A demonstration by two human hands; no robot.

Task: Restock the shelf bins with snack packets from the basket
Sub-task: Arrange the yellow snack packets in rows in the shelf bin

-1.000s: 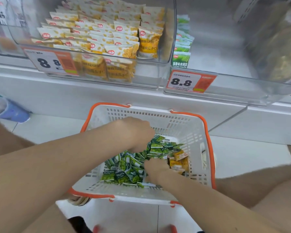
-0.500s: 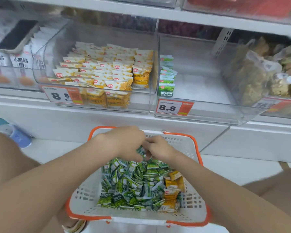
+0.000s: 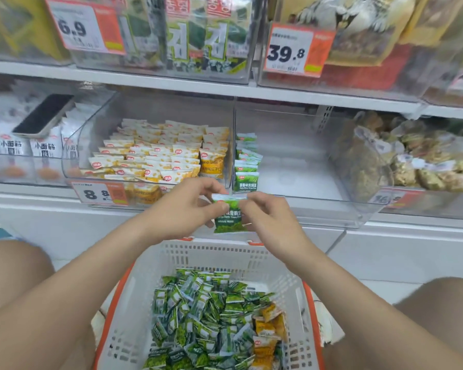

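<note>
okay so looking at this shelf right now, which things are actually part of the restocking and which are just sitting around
Part of the job:
- green packet, pinched by left hand and right hand
- basket of packets
- green-packet bin, mostly bare
- yellow-packet bin, nearly full

Just lying about:
- phone on the white packs
- seaweed packs above
- 39.8 price tag

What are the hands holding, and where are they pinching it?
A green snack packet, held upright in front of the shelf. The left hand and right hand each pinch a side near its top edge.
</note>
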